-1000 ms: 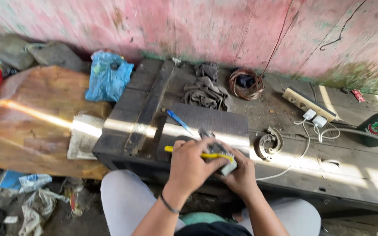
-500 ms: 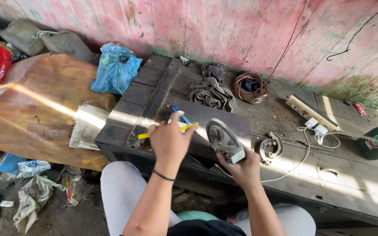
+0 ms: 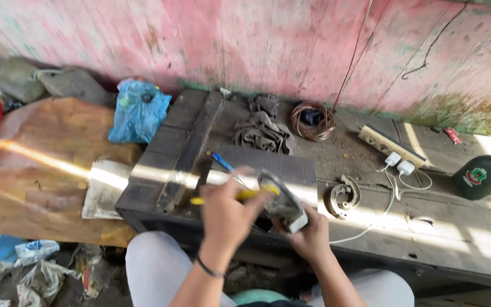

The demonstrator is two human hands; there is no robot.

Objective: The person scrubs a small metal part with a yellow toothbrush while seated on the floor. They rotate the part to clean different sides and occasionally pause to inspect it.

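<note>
Yellow-handled tool (image 3: 231,196) gripped in left hand (image 3: 227,216), tip against round metal part (image 3: 282,202) clasped in right hand (image 3: 312,236).

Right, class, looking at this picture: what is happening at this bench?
A seated person works at a dark wooden bench by a pink wall. The right hand holds a curved grey metal part over the bench edge, while the left hand holds a yellow-handled tool against it. A blue pen, a rag, a wire coil and a power strip lie beyond.
</note>
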